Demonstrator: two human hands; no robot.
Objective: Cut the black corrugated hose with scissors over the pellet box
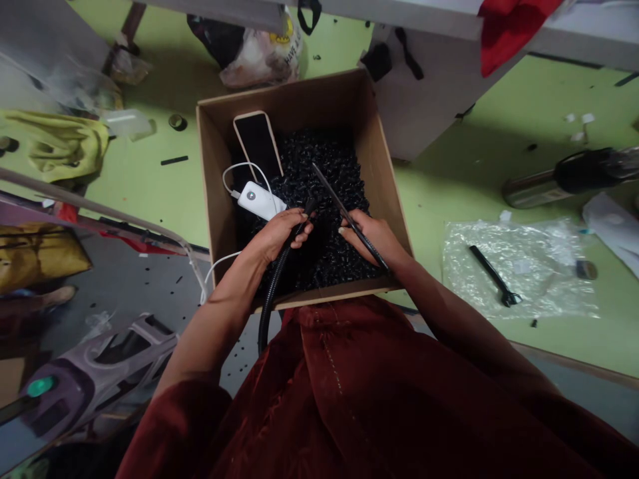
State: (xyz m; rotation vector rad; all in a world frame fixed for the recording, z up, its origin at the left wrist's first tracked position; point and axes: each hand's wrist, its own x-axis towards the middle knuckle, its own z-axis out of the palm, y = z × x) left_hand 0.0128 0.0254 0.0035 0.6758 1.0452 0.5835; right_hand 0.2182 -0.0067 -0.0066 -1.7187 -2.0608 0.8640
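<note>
My left hand (288,233) is closed round the upper end of a black ribbed tube (269,296), which curves down over the box's near edge. My right hand (369,238) grips a long, thin dark tool (332,193), slanting up to the left. Both hands are over an open cardboard box (392,193) holding a heap of small black pieces (329,150). A phone (257,143) with a pale frame leans in the box's far left part. Below it lies a white device (259,201) with a white cable attached.
Right of the box, a clear plastic bag (549,279) lies under a black strip-like part (492,271), near a metal bottle (539,188). A yellow cloth (70,143) is at left. Behind the box sits a filled plastic bag (264,56). A purple-grey chair-like object (100,379) stands lower left.
</note>
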